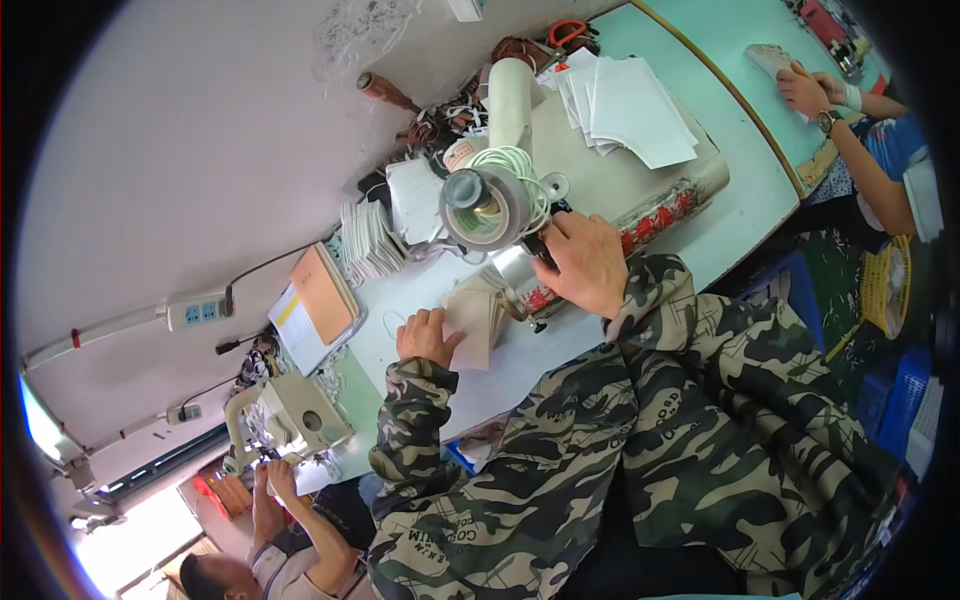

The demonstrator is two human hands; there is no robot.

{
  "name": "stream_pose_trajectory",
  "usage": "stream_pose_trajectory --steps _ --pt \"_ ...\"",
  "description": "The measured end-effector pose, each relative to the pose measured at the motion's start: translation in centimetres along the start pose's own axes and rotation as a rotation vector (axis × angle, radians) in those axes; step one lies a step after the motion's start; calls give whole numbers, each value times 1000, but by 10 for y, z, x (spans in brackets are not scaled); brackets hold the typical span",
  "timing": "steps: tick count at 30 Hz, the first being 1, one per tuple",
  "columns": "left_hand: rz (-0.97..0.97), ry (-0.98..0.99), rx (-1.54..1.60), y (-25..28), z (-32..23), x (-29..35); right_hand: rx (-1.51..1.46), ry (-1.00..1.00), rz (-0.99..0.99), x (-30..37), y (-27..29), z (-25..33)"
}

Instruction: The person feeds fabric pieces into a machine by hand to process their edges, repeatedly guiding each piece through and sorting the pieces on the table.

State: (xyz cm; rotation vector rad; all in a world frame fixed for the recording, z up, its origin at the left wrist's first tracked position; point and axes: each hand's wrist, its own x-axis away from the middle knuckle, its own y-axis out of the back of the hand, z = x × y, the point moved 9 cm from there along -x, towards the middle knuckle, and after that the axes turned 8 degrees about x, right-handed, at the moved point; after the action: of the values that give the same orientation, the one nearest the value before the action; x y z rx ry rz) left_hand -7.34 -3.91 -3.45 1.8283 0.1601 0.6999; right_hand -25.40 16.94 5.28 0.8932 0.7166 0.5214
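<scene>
My left hand (pixel 427 337) has its fingers bent at the left edge of a few flat beige pieces (pixel 478 322), the thumb lying against them. The pieces lie partly fanned at the needle end of a cream sewing machine (pixel 640 205), whose front edge has worn red decoration. My right hand (pixel 588 264) is closed on a black part (pixel 545 238) at the machine head; its fingertips are partly hidden. Just above that hand are a round lamp-like fitting (pixel 483 207) and a coil of pale cord (pixel 525 175).
White sheets (pixel 640 110) rest on the machine bed. Left of the machine are stacked white pieces (pixel 370 243) and a folder with papers (pixel 322 295). A second sewing machine (pixel 300 415) has a person working at it. Another person's hands (pixel 808 92) hold a piece at upper right.
</scene>
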Motion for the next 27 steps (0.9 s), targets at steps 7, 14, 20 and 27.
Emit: stream_pose_trajectory --steps 7,14,20,27 --pt "177 -97 837 44 -15 10 -82 -28 -84 4 25 -6" --pt "535 -433 682 37 -129 -23 -372 -65 161 4 32 -33" --pt "585 -239 791 34 -119 -53 -379 -45 283 -2 24 -43" --pt "390 -500 653 63 -140 -59 -154 189 498 -44 5 -34"
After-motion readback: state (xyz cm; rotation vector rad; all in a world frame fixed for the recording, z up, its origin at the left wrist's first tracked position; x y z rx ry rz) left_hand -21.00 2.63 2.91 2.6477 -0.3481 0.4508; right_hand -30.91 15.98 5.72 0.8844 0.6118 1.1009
